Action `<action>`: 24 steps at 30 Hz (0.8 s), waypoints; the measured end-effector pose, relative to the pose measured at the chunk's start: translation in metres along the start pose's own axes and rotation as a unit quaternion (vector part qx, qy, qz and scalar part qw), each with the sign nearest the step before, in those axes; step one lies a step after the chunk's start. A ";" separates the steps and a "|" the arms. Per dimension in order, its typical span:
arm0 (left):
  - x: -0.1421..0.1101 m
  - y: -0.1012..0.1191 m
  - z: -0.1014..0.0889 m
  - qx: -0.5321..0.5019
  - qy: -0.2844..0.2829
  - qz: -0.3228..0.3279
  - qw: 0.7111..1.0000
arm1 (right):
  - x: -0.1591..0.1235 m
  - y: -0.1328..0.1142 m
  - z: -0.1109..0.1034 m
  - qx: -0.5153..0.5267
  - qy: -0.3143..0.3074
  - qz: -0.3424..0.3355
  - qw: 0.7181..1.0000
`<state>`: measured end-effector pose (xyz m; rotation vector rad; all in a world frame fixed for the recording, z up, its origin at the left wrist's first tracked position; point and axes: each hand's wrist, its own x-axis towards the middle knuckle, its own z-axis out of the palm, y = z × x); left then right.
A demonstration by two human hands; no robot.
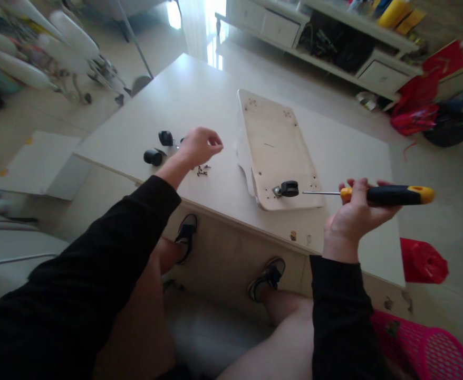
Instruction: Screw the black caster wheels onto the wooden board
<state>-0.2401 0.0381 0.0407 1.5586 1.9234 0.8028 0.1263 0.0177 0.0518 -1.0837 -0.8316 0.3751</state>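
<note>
My right hand [354,214] grips a screwdriver [389,195] with a black and yellow handle; its shaft points left toward a black caster wheel [287,189] sitting on the near corner of a pale wooden board [275,142]. My left hand [200,145] hovers over the low table [200,100] with its fingers pinched together; what they hold, if anything, is too small to see. A small pile of dark screws [203,170] lies just below that hand. Two loose black casters [153,157] [165,138] rest to its left.
My feet in dark shoes [186,232] [269,274] stand under the table's near edge. A pink mesh basket [425,348] is at the lower right and a red bag [423,261] lies on the floor. White shelving [334,31] and clutter line the far wall.
</note>
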 end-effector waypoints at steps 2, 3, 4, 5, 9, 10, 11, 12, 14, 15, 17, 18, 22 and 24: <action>-0.003 -0.028 -0.016 0.027 0.009 -0.048 0.998 | -0.003 -0.003 -0.001 -0.009 -0.001 0.004 1.000; -0.006 -0.040 -0.021 0.036 0.009 -0.059 0.998 | -0.003 -0.005 -0.001 -0.014 0.001 0.005 1.000; -0.009 -0.051 -0.025 0.041 0.012 -0.066 0.997 | -0.004 -0.007 -0.001 -0.017 0.004 0.007 1.000; -0.012 -0.059 -0.027 0.043 0.015 -0.070 0.997 | -0.005 -0.008 -0.001 -0.018 0.009 0.011 1.000; -0.021 -0.073 -0.028 0.061 -0.012 -0.057 0.996 | -0.009 -0.016 -0.001 -0.004 0.019 0.031 0.999; -0.022 -0.073 -0.026 0.068 -0.020 -0.053 0.996 | -0.010 -0.017 -0.002 -0.003 0.017 0.033 0.999; -0.022 -0.073 -0.025 0.076 -0.027 -0.053 0.995 | -0.011 -0.019 -0.003 -0.004 0.015 0.034 0.999; -0.022 -0.074 -0.023 0.083 -0.031 -0.057 0.994 | -0.012 -0.020 -0.004 -0.003 0.012 0.035 0.999; -0.021 -0.075 -0.020 0.097 -0.040 -0.082 0.991 | -0.012 -0.021 -0.009 0.001 0.009 0.035 0.999; -0.020 -0.076 -0.020 0.102 -0.042 -0.094 0.989 | -0.011 -0.021 -0.012 0.003 0.008 0.034 0.999; -0.019 -0.076 -0.021 0.107 -0.041 -0.101 0.988 | -0.010 -0.021 -0.021 0.001 0.004 0.032 0.999; -0.019 -0.075 -0.023 0.110 -0.032 -0.098 0.989 | -0.009 -0.021 -0.025 0.000 0.002 0.031 1.000; -0.027 -0.054 -0.034 0.096 0.039 -0.058 0.993 | -0.001 -0.027 -0.045 0.015 0.009 0.052 0.998; -0.039 -0.032 -0.036 0.047 0.056 -0.045 0.996 | 0.002 -0.037 -0.055 0.028 0.028 0.074 0.996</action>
